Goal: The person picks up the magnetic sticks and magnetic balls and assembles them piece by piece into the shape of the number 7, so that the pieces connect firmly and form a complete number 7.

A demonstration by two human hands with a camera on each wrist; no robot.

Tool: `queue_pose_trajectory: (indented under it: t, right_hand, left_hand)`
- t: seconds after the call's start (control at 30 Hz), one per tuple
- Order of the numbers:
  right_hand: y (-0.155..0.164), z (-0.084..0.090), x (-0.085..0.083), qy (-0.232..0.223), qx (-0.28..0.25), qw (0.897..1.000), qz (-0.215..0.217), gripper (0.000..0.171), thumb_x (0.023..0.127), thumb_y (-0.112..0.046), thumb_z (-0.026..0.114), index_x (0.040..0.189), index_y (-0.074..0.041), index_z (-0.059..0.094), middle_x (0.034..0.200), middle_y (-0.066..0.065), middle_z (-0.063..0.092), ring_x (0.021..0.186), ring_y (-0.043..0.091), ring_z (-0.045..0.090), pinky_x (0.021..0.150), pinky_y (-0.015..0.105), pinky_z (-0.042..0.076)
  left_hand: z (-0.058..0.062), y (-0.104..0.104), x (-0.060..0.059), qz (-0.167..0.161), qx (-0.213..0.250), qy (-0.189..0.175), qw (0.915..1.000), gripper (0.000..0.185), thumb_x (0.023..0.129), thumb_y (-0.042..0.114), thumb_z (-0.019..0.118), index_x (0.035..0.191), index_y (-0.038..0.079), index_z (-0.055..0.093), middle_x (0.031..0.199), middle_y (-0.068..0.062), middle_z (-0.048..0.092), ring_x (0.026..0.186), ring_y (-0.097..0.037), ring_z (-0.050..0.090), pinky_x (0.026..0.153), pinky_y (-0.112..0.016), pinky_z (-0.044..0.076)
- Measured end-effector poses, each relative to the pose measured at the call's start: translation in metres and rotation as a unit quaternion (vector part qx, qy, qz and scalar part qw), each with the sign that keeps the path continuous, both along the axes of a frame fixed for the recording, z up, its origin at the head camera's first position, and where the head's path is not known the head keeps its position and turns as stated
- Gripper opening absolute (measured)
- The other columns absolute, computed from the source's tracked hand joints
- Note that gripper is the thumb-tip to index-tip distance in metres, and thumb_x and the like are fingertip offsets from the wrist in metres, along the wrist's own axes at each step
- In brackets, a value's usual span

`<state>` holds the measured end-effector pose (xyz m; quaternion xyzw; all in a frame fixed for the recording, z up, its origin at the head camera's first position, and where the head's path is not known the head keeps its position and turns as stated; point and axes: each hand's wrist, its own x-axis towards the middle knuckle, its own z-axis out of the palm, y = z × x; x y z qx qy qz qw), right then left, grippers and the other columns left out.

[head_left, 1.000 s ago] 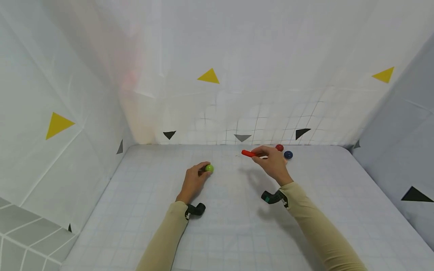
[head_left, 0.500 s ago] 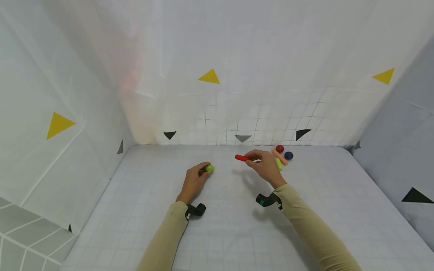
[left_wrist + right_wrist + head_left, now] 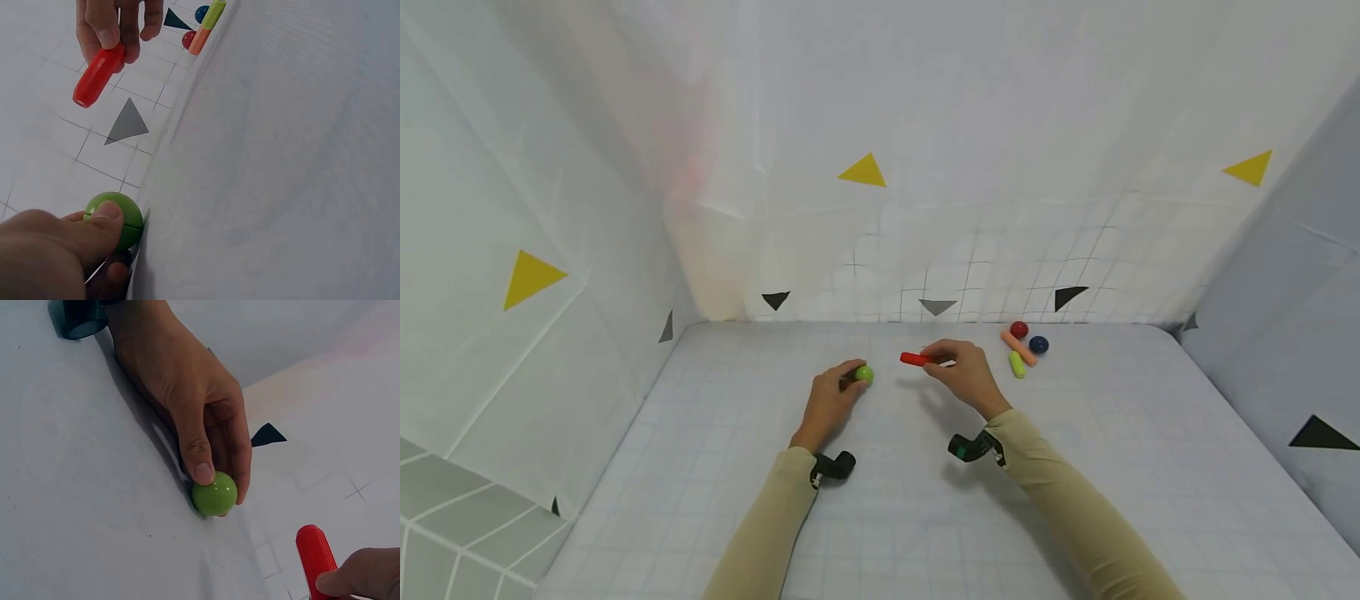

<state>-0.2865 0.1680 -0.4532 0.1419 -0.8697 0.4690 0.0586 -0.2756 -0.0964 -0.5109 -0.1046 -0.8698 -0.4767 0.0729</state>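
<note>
My left hand (image 3: 830, 402) holds a glossy green ball (image 3: 864, 375) on the table between thumb and fingers. A thin groove runs across this ball in the left wrist view. To its right, my right hand (image 3: 964, 377) pinches a red ribbed stick (image 3: 914, 359) by one end, above the table. The stick's free end points left toward the ball, with a gap between them. In the right wrist view the red stick (image 3: 315, 556) slants up from my thumb, while the green ball (image 3: 215, 494) sits under the left fingertips.
At the back right of the white table (image 3: 880, 517) lie a dark red ball (image 3: 1018, 329), a dark blue ball (image 3: 1038, 345), an orange stick (image 3: 1018, 348) and a yellow-green stick (image 3: 1017, 364). A white sheet wall (image 3: 1000, 108) rises behind the table's back edge.
My right hand has moved left and slightly toward me with the red stick, uncovering the orange and yellow-green sticks. The left hand and green ball have stayed put.
</note>
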Motion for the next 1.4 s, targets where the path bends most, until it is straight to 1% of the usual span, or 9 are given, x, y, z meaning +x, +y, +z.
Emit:
queue_pose_trajectory:
  t: [0.3,0.43,0.6,0.83,1.07,1.4]
  right_hand:
    - [-0.016,-0.006,-0.003,-0.004,-0.005,1.0,0.022,0.016,0.093,-0.005,0.078,0.109,-0.007,0.079,0.101,0.003,0.075,0.095,0.025,0.068,0.084,0.044,0.057]
    - [-0.021,-0.012,-0.006,-0.01,0.003,1.0,0.02,0.016,0.093,-0.004,0.078,0.109,-0.008,0.079,0.1,0.002,0.075,0.095,0.023,0.068,0.086,0.043,0.057]
    - [-0.027,-0.016,-0.007,-0.012,0.01,1.0,0.02,0.016,0.092,-0.004,0.078,0.108,-0.008,0.079,0.1,0.002,0.075,0.095,0.023,0.068,0.087,0.044,0.056]
    - [-0.033,-0.021,-0.007,0.0,0.023,0.999,0.03,0.015,0.091,-0.003,0.079,0.105,-0.008,0.08,0.098,0.001,0.075,0.093,0.02,0.069,0.086,0.044,0.056]
    - [-0.036,-0.025,-0.008,-0.012,0.02,0.999,0.032,0.015,0.09,-0.002,0.079,0.104,-0.008,0.08,0.094,0.0,0.075,0.091,0.022,0.069,0.083,0.044,0.053]
    - [-0.039,-0.031,-0.011,-0.015,0.019,0.999,0.037,0.015,0.09,-0.003,0.078,0.104,-0.008,0.08,0.096,0.0,0.075,0.092,0.02,0.069,0.082,0.041,0.054]
  left_hand:
    - [-0.001,0.0,-0.001,-0.003,0.0,0.005,1.0,0.039,0.1,0.018,0.074,0.138,0.015,0.068,0.123,-0.004,0.07,0.106,-0.02,0.063,0.095,-0.042,0.052]
    - [-0.001,-0.001,-0.001,-0.004,0.0,0.006,1.0,0.039,0.1,0.018,0.074,0.138,0.015,0.068,0.121,-0.005,0.07,0.105,-0.02,0.064,0.094,-0.042,0.052]
    - [-0.001,0.0,-0.001,-0.001,0.001,0.0,1.0,0.039,0.1,0.018,0.074,0.138,0.016,0.068,0.121,-0.004,0.07,0.105,-0.02,0.063,0.095,-0.042,0.052]
    - [0.0,0.0,-0.001,0.0,-0.002,-0.009,1.0,0.039,0.1,0.015,0.074,0.138,0.015,0.068,0.122,-0.004,0.07,0.107,-0.021,0.063,0.097,-0.042,0.052]
    - [0.001,0.0,-0.002,-0.009,0.001,-0.004,0.9999,0.04,0.1,0.013,0.073,0.139,0.011,0.067,0.121,-0.005,0.07,0.106,-0.022,0.064,0.097,-0.043,0.052]
    - [0.0,-0.001,-0.002,-0.01,0.0,0.002,0.9999,0.039,0.1,0.014,0.073,0.138,0.01,0.068,0.12,-0.004,0.071,0.104,-0.02,0.064,0.095,-0.042,0.053]
